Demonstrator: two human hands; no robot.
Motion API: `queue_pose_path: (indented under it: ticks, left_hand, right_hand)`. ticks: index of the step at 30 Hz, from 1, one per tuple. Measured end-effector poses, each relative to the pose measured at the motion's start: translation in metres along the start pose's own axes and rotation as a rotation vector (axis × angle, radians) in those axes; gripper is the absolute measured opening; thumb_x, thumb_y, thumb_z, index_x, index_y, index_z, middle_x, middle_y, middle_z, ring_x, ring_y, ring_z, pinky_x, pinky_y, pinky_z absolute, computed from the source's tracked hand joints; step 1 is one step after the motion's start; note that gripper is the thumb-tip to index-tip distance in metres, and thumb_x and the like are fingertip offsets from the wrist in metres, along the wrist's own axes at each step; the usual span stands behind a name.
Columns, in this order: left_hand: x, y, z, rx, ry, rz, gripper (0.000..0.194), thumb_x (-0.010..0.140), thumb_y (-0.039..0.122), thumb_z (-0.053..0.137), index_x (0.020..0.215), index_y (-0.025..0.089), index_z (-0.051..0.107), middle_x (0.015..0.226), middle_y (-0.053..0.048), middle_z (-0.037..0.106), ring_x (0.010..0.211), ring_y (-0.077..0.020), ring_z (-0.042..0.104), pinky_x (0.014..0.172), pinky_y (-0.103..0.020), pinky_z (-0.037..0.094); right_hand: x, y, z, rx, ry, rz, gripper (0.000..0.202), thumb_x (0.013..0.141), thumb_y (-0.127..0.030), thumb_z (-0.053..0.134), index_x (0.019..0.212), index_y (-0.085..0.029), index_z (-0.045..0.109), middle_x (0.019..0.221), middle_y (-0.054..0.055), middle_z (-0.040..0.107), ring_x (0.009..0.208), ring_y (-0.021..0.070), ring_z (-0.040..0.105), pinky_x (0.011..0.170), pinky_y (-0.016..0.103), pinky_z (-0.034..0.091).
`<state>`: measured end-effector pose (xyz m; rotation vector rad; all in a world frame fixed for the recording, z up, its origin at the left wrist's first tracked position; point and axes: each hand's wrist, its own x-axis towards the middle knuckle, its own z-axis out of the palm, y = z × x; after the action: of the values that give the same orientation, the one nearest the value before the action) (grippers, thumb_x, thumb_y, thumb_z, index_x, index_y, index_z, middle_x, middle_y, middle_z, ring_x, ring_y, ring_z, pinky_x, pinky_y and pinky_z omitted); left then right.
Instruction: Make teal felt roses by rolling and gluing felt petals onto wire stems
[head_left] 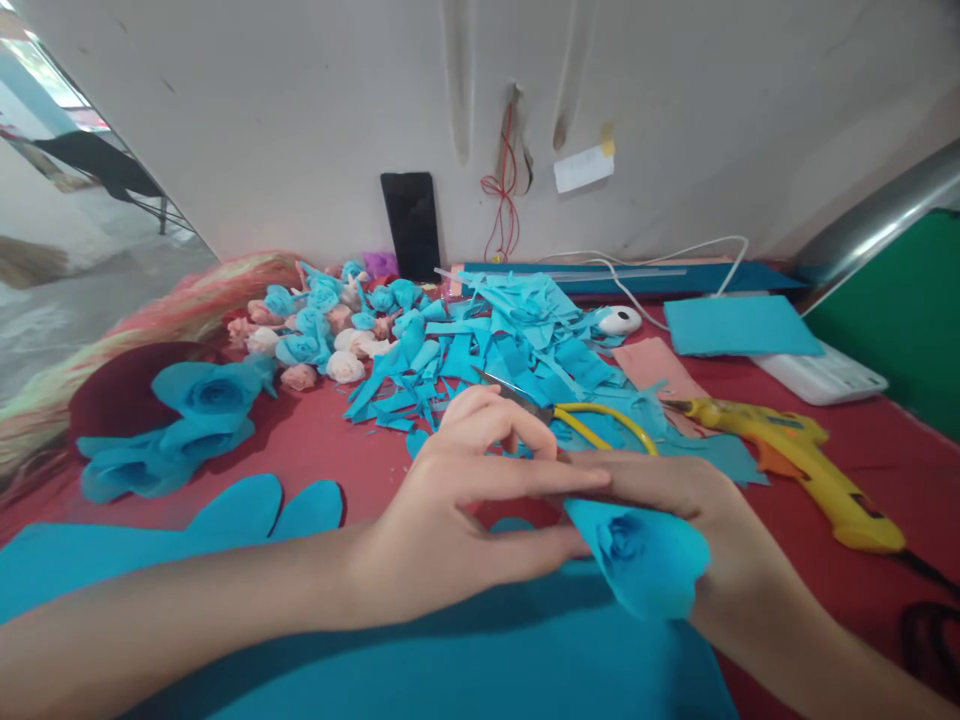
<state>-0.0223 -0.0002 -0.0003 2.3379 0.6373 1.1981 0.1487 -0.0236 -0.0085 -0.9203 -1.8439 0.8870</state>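
Note:
A blue paper flower [645,570] with a tightly rolled centre and a wide curved petal is held between my two hands, tilted toward me. My left hand [472,480] pinches its base between thumb and index finger, the other fingers bent. Against the flower's far side rests my right hand [675,490]; its fingertips are mostly hidden behind the left hand and the paper. Below the hands lies a large blue sheet [465,660]. Two rounded blue petals [244,505] rest by the left forearm. Just beyond the hands are scissors with yellow handles [600,420].
Finished blue flowers [210,390] sit at left, with small pink, white and blue roses [322,330] behind. Blue paper scraps [517,340] heap at the centre back. A yellow glue gun [810,455] lies right. A black phone [412,228] leans on the wall.

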Motion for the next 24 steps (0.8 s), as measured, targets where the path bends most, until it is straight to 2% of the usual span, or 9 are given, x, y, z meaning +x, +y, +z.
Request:
queue_pose_path:
  ticks: [5,7,9,12,16,20,24]
  left_hand:
    - [0.001,-0.002,0.0,0.064,0.034,0.099,0.013,0.079,0.013,0.06,0.076,0.016,0.072,0.063,0.0,0.055,0.068,-0.0127,0.053,0.073,-0.034,0.043]
    - [0.001,-0.002,0.0,0.079,0.036,0.133,0.013,0.079,0.011,0.06,0.075,0.016,0.072,0.062,0.001,0.055,0.067,-0.0119,0.052,0.074,-0.033,0.042]
    - [0.0,-0.002,0.0,0.08,0.034,0.15,0.011,0.077,0.01,0.062,0.076,0.015,0.072,0.063,0.0,0.056,0.068,-0.0117,0.051,0.074,-0.032,0.042]
    - [0.0,-0.002,0.001,0.073,0.024,0.123,0.013,0.075,0.013,0.066,0.087,0.013,0.071,0.068,-0.001,0.059,0.072,-0.0131,0.052,0.075,-0.032,0.042]
    - [0.0,-0.001,-0.001,0.062,0.03,0.105,0.023,0.072,0.021,0.072,0.093,0.012,0.068,0.072,-0.001,0.061,0.074,-0.0132,0.053,0.076,-0.031,0.043]
    - [0.001,0.0,-0.003,0.063,0.062,0.095,0.02,0.067,0.019,0.076,0.086,0.014,0.07,0.069,-0.001,0.059,0.074,-0.0136,0.053,0.077,-0.032,0.043]
    - [0.001,0.001,-0.003,0.054,0.091,0.105,0.015,0.066,0.018,0.076,0.08,0.015,0.071,0.065,0.0,0.058,0.071,-0.0139,0.051,0.074,-0.034,0.042]
  right_hand:
    - [0.001,0.001,0.0,0.055,0.013,-0.01,0.018,0.079,-0.015,0.055,0.069,-0.021,0.069,0.065,-0.001,0.066,0.062,0.013,0.063,0.054,0.016,0.049]
    - [0.002,0.001,0.001,0.09,0.035,-0.005,0.021,0.075,-0.009,0.056,0.072,-0.023,0.072,0.069,-0.002,0.068,0.064,0.011,0.064,0.058,0.013,0.049]
    - [0.002,0.0,0.002,0.137,0.058,0.016,0.03,0.069,-0.003,0.056,0.078,-0.026,0.074,0.075,-0.004,0.07,0.068,0.0092,0.065,0.062,0.009,0.049]
    - [0.002,-0.001,0.004,0.236,0.088,0.063,0.039,0.064,0.001,0.057,0.077,-0.032,0.074,0.073,-0.009,0.069,0.07,0.0063,0.065,0.063,0.004,0.048]
    - [0.0,0.0,0.006,0.429,0.083,0.172,0.038,0.067,-0.004,0.061,0.08,-0.038,0.072,0.076,-0.011,0.069,0.069,0.0082,0.067,0.058,0.006,0.051]
    - [-0.004,0.005,0.011,0.586,0.066,0.261,0.033,0.07,-0.006,0.068,0.08,-0.038,0.072,0.082,-0.007,0.069,0.079,0.0143,0.067,0.067,0.014,0.055]
    - [-0.008,0.006,0.016,0.7,0.006,0.286,0.015,0.073,-0.024,0.072,0.083,-0.036,0.072,0.08,-0.002,0.07,0.071,0.018,0.068,0.064,0.023,0.058]
